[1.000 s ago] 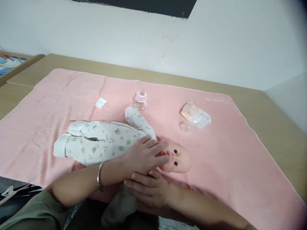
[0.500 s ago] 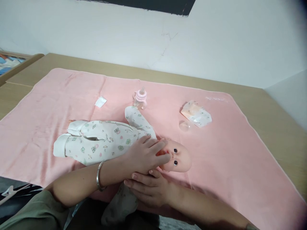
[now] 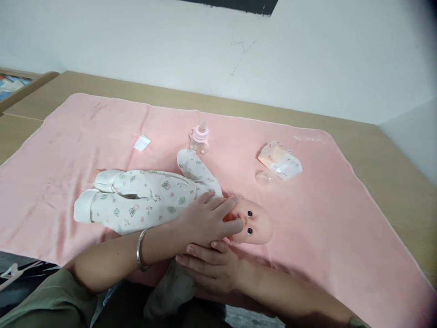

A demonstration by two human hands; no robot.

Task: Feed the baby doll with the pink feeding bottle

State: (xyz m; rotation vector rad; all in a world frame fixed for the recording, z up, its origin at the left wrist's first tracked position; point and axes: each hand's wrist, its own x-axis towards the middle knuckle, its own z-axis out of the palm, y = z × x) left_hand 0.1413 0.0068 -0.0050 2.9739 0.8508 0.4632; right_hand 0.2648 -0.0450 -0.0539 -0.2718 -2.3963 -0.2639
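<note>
Baby doll (image 3: 164, 202): lies on its back on the pink blanket (image 3: 324, 237) spread over the counter (image 3: 392, 182), head to your right. Your left hand (image 3: 201, 221): flat across the doll's chest and chin, fingers (image 3: 225, 210) spread, not clenched. Your right hand (image 3: 210, 266): just below the doll's head, fingers loosely extended, grasping nothing visible. Beyond the doll: baby bottle (image 3: 199, 138), white square (image 3: 142, 142), packet (image 3: 280, 160).
</note>
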